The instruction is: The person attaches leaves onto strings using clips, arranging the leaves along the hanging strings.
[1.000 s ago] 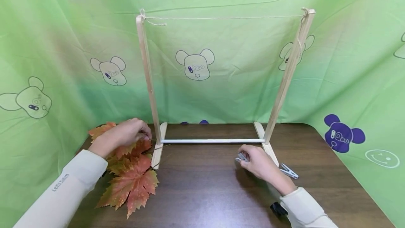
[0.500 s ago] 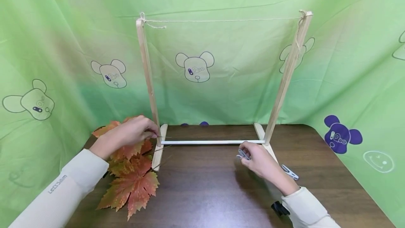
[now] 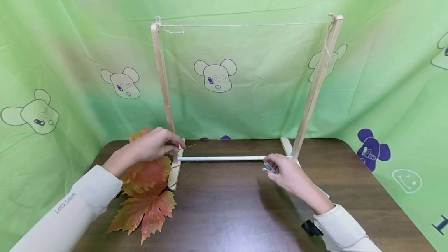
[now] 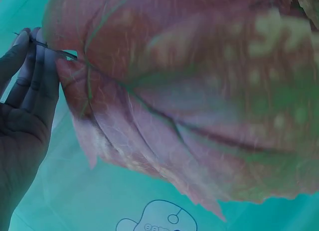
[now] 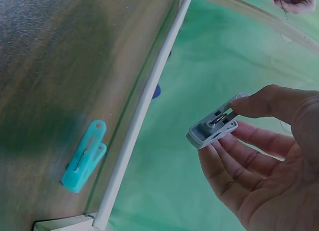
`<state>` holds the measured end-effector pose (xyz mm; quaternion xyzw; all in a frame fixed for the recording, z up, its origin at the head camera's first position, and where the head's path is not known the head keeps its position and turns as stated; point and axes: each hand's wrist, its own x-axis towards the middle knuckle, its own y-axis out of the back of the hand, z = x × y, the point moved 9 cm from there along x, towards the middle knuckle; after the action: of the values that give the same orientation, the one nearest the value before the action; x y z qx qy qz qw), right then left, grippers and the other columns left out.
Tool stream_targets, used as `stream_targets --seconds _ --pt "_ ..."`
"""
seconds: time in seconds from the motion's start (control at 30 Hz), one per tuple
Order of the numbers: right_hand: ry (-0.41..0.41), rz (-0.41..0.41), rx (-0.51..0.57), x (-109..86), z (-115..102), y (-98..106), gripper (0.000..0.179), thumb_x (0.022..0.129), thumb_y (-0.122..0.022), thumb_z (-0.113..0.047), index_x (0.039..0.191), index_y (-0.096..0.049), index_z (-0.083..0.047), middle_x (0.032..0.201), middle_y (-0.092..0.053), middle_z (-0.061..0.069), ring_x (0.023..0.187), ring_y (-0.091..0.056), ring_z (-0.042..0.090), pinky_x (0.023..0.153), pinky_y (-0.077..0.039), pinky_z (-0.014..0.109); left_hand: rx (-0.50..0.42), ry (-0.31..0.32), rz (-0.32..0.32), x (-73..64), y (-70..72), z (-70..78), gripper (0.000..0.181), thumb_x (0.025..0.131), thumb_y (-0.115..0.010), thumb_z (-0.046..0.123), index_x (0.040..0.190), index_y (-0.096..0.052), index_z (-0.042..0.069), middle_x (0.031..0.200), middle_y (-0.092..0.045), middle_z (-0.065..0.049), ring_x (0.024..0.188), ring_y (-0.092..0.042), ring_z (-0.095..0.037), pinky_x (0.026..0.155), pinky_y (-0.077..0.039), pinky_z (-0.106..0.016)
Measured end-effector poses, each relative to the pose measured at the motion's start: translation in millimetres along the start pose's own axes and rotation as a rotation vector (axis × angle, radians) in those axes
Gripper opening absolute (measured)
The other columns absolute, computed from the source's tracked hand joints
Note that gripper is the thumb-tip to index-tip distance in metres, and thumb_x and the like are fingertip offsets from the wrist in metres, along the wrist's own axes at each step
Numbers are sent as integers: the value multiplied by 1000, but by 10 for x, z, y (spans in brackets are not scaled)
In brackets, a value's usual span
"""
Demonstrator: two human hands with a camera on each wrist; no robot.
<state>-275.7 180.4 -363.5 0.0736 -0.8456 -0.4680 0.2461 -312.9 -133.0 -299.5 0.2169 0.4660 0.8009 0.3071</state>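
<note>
My left hand pinches the thin stem of an artificial maple leaf between thumb and fingertips. In the left wrist view this leaf fills much of the picture, its red and yellow-green blade stretching away from the fingers. Below that hand, more orange-red maple leaves lie on the table, their stems pointing right. My right hand holds a grey clothespin between thumb and fingers, above the table near the rack's right foot. Another clothespin, turquoise in the right wrist view, lies on the table, mostly hidden by my right wrist in the head view.
A wooden rack with two posts stands at the back of the brown table. A string is tied between the post tops, and a white rod joins them low down. Green printed cloth hangs behind and at both sides.
My left hand has moved right and slightly up, drawing a leaf off the pile by its stem. My right hand has risen slightly, still holding the grey clothespin.
</note>
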Motion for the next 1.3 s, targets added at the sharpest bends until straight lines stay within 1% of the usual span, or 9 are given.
stream_targets --seconds 0.2,0.3,0.4,0.57,0.67,0.77,0.93,1.07,1.3 --pt "-11 -13 11 34 -11 39 26 80 -71 6 106 -71 2 83 -68 0 75 -61 10 66 -54 26 -48 32 18 21 32 39 19 100 -67 -1 113 -78 6 79 -70 0 66 -56 -7 58 -48 -22" --pt "-40 -31 48 52 -3 50 27 82 -70 6 109 -70 3 86 -70 3 78 -63 11 69 -57 28 -86 49 24 40 41 59 20 101 -66 -1 116 -77 4 72 -64 -4 62 -50 -8 54 -42 -21" --pt "-61 -47 97 66 -11 62 27 84 -70 7 110 -69 5 88 -71 6 81 -65 13 72 -59 29 -110 64 40 55 58 76 21 100 -67 0 118 -77 3 71 -64 -3 61 -51 -8 53 -42 -21" --pt "-70 -40 127 86 -21 109 25 86 -69 7 111 -68 5 91 -72 7 83 -66 14 74 -59 27 -134 98 81 76 104 94 21 99 -69 1 118 -77 4 76 -70 2 64 -57 -11 56 -48 -23" --pt "-54 -29 133 98 -45 149 26 86 -69 7 112 -69 6 92 -73 8 84 -68 16 75 -60 30 -150 122 105 89 132 107 21 98 -70 1 118 -77 5 80 -74 1 66 -60 -12 58 -50 -25" --pt "-34 -16 145 117 -78 193 25 86 -70 8 111 -70 6 92 -74 9 84 -70 18 75 -62 32 -158 134 127 100 158 123 22 98 -71 1 119 -76 5 82 -75 1 66 -60 -13 58 -50 -25" --pt "-21 -10 149 171 -128 267 22 88 -73 7 109 -71 3 93 -74 9 84 -71 17 75 -61 29 -185 155 169 117 201 138 25 97 -71 0 121 -75 5 82 -75 -1 64 -60 -16 57 -49 -25" --pt "1 0 129 219 -187 332 22 88 -73 6 110 -71 2 94 -74 8 85 -70 17 77 -60 30 -208 173 212 129 240 145 26 98 -71 1 123 -75 6 87 -76 -4 69 -65 -16 61 -54 -27" --pt "13 -13 163 287 -251 389 25 90 -71 8 115 -70 4 99 -74 12 89 -71 19 78 -60 28 -253 184 266 189 270 202 26 98 -71 2 123 -75 7 93 -78 -7 77 -71 -18 67 -58 -31"
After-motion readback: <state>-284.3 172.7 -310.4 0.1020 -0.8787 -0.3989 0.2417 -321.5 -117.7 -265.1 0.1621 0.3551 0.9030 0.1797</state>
